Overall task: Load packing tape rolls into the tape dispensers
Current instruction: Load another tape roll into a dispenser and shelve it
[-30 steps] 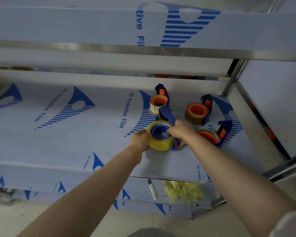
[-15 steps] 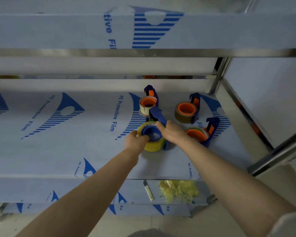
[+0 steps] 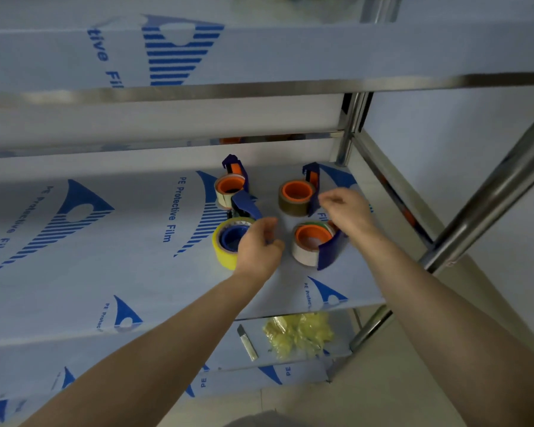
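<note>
On shelf (image 3: 105,272), L hand (image 3: 258,246) at yellow roll (image 3: 224,257), grip unclear, R hand (image 3: 344,209) loose

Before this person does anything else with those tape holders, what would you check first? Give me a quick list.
1. Yellow roll seated round its blue hub: ok.
2. Tape end threaded to the cutter: cannot tell.
3. Left hand has a firm hold on the yellow roll's dispenser: cannot tell; its fingers curl at the edge.
4. Right hand free: ok, it appears to hold nothing.
5. White roll, brown roll and front right roll each loaded: ok.
</note>
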Action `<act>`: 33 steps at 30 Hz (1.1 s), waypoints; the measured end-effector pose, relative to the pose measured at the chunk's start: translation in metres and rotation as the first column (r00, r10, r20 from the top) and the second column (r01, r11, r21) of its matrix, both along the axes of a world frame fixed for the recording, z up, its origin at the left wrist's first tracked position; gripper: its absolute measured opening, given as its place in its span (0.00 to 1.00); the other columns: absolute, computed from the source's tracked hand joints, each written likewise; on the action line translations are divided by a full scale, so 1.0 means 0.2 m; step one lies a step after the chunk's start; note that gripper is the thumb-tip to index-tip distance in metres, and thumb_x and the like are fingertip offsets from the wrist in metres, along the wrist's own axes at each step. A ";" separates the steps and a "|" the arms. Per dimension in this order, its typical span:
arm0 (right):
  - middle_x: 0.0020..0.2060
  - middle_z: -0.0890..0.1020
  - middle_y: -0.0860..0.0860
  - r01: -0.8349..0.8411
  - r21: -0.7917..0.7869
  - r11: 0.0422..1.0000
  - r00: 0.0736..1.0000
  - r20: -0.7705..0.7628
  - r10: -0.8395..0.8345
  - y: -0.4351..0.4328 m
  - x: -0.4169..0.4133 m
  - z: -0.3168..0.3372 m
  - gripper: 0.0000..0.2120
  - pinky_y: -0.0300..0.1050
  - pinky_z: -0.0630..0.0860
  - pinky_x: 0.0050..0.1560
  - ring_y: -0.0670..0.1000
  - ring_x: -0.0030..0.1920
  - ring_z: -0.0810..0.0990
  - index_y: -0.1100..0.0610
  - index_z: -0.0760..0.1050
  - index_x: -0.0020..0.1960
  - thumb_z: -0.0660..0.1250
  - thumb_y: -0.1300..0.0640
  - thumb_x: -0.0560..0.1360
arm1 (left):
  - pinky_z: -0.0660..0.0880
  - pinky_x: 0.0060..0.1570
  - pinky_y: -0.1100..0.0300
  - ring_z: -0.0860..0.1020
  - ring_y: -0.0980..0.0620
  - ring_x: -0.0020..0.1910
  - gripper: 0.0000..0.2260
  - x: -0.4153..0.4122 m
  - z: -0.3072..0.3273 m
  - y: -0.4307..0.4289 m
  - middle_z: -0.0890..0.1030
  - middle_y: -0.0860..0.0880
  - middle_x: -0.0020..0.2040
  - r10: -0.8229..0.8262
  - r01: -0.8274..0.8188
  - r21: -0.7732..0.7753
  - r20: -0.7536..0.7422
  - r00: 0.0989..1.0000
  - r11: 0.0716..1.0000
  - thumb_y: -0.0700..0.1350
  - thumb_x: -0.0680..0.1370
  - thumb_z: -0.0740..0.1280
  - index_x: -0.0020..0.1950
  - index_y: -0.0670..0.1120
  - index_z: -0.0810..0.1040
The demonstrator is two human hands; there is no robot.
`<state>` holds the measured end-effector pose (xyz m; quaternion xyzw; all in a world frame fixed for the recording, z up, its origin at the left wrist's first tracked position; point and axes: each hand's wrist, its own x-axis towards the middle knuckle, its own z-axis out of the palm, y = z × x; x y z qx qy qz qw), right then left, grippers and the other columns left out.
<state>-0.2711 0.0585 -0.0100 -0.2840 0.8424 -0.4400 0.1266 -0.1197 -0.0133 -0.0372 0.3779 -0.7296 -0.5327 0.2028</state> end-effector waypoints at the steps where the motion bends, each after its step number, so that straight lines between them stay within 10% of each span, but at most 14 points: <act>1: 0.57 0.80 0.55 0.012 0.016 1.000 1.000 -0.010 -0.012 0.03 -0.02 -0.01 0.12 0.45 0.70 0.59 0.53 0.60 0.76 0.60 0.78 0.58 0.62 0.59 0.78 | 0.70 0.64 0.55 0.74 0.48 0.62 0.19 -0.02 -0.01 0.01 0.76 0.46 0.60 -0.025 0.025 0.014 0.018 1.000 1.000 0.34 0.76 0.61 0.67 0.42 0.71; 5: 0.57 0.80 0.52 -0.089 0.165 0.982 0.992 -0.074 0.102 0.11 -0.04 -0.07 0.12 0.46 0.71 0.62 0.52 0.60 0.77 0.57 0.78 0.58 0.65 0.58 0.76 | 0.68 0.63 0.57 0.73 0.46 0.64 0.21 -0.08 -0.05 0.04 0.75 0.45 0.64 -0.145 0.165 -0.111 0.166 0.975 0.980 0.34 0.75 0.62 0.68 0.44 0.70; 11: 0.57 0.76 0.54 -0.201 0.425 0.883 0.903 -0.268 0.335 0.15 0.00 -0.16 0.18 0.45 0.64 0.61 0.56 0.63 0.70 0.56 0.82 0.51 0.71 0.44 0.69 | 0.58 0.71 0.57 0.62 0.46 0.72 0.25 -0.19 -0.13 0.01 0.67 0.46 0.72 -0.291 0.538 -0.460 0.504 0.813 0.707 0.41 0.74 0.66 0.71 0.48 0.68; 15: 0.64 0.73 0.54 -0.222 0.386 0.896 0.922 -0.217 0.322 0.21 -0.03 -0.16 0.10 0.39 0.60 0.64 0.53 0.67 0.66 0.59 0.83 0.49 0.72 0.56 0.70 | 0.62 0.69 0.53 0.60 0.47 0.72 0.22 -0.24 -0.16 0.00 0.69 0.47 0.70 -0.253 0.660 -0.508 0.652 0.715 0.554 0.49 0.76 0.65 0.69 0.46 0.70; 24: 0.61 0.75 0.55 -0.107 0.183 0.977 0.987 -0.100 0.127 0.31 -0.09 -0.22 0.23 0.43 0.71 0.58 0.54 0.59 0.76 0.55 0.65 0.68 0.62 0.65 0.75 | 0.62 0.65 0.56 0.66 0.48 0.67 0.25 -0.26 -0.14 0.06 0.71 0.48 0.67 -0.124 0.671 -0.632 0.686 0.717 0.387 0.53 0.73 0.68 0.67 0.48 0.69; 29: 0.46 0.78 0.58 -0.121 0.375 0.919 0.967 -0.163 0.194 0.30 -0.05 -0.23 0.17 0.42 0.70 0.34 0.53 0.38 0.75 0.58 0.62 0.68 0.55 0.61 0.80 | 0.61 0.63 0.55 0.68 0.46 0.65 0.21 -0.30 -0.12 0.09 0.74 0.47 0.64 -0.047 0.697 -0.651 0.720 0.693 0.302 0.50 0.74 0.68 0.64 0.47 0.70; 33: 0.51 0.79 0.61 -0.053 0.528 0.848 0.944 -0.250 0.215 0.28 -0.05 -0.24 0.18 0.48 0.72 0.43 0.60 0.49 0.79 0.64 0.62 0.68 0.56 0.64 0.78 | 0.62 0.63 0.57 0.71 0.46 0.63 0.18 -0.32 -0.09 0.09 0.76 0.48 0.62 -0.122 0.714 -0.643 0.713 0.690 0.279 0.46 0.75 0.65 0.65 0.50 0.72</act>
